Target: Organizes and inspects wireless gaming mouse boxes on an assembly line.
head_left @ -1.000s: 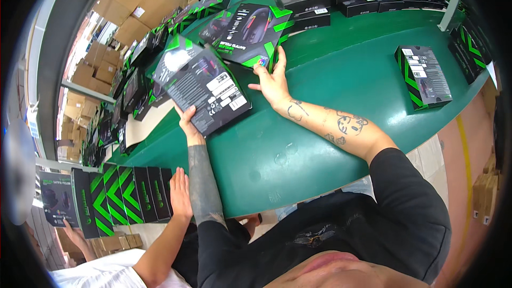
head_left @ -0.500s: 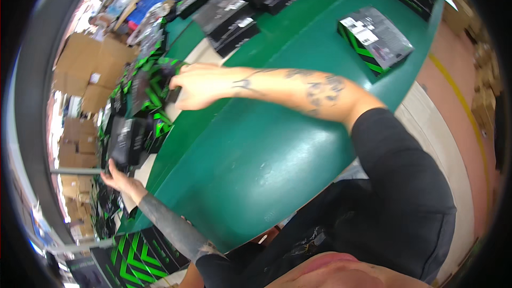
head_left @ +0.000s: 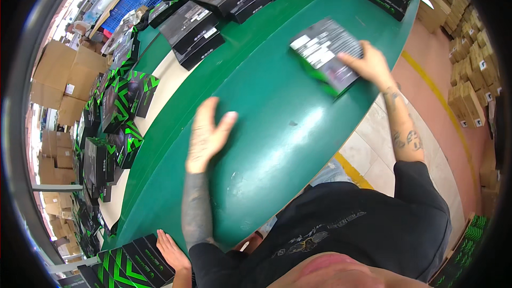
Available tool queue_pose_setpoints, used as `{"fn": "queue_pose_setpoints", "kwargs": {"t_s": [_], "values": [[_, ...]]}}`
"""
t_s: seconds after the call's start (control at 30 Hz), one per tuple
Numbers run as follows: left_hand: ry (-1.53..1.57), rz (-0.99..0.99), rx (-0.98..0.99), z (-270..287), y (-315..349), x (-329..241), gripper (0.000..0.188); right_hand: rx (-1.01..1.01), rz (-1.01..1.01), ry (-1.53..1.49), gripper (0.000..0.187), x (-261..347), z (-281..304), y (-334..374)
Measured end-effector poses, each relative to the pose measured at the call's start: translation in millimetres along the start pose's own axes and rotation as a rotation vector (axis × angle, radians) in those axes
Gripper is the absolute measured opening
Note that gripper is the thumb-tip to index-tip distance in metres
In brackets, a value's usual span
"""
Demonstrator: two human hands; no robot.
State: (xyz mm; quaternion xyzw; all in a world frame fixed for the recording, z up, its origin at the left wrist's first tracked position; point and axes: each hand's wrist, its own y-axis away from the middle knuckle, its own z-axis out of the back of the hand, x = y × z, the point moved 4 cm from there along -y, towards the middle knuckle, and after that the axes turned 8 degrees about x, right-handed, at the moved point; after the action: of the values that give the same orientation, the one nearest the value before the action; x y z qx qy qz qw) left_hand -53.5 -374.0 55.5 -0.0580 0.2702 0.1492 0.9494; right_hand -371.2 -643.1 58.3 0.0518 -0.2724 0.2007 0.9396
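Across the middle, a broad green table point(head_left: 256, 144). Beyond its left side, brown cartons point(head_left: 50, 69), then a blue crate point(head_left: 130, 2), contents hard to tell. Near the table's right edge, a black-and-green box point(head_left: 320, 50), label side up, long axis slanting upper left to lower right, green-striped side facing lower left. Grasped by the right hand point(head_left: 373, 66), thumb on top. Over the table, an unoccupied left hand point(head_left: 207, 137).

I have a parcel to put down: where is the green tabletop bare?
The widest bare patch of tabletop lies between the left hand and the black box at the right hand. A narrower strip separates that box from the row of dark boxes at the top. Crowded: the left side, where green-and-black boxes lie jumbled.
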Motion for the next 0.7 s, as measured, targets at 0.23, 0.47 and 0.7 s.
{"fn": "queue_pose_setpoints", "kwargs": {"t_s": [0.23, 0.47, 0.7], "values": [[0.437, -0.106, -0.001, -55, -20, -14, 0.082, 0.118, 0.311, -0.19, 0.069, 105, -88, 73], [0.626, -0.352, -0.562, 47, 65, -20, 0.08, 0.737, 0.642, -1.175, 0.04, 154, -98, 91], [0.226, 0.105, -0.053, 32, 167, 23, 0.048, 0.801, 0.61, -0.849, 0.045, 171, -108, 66]]}}
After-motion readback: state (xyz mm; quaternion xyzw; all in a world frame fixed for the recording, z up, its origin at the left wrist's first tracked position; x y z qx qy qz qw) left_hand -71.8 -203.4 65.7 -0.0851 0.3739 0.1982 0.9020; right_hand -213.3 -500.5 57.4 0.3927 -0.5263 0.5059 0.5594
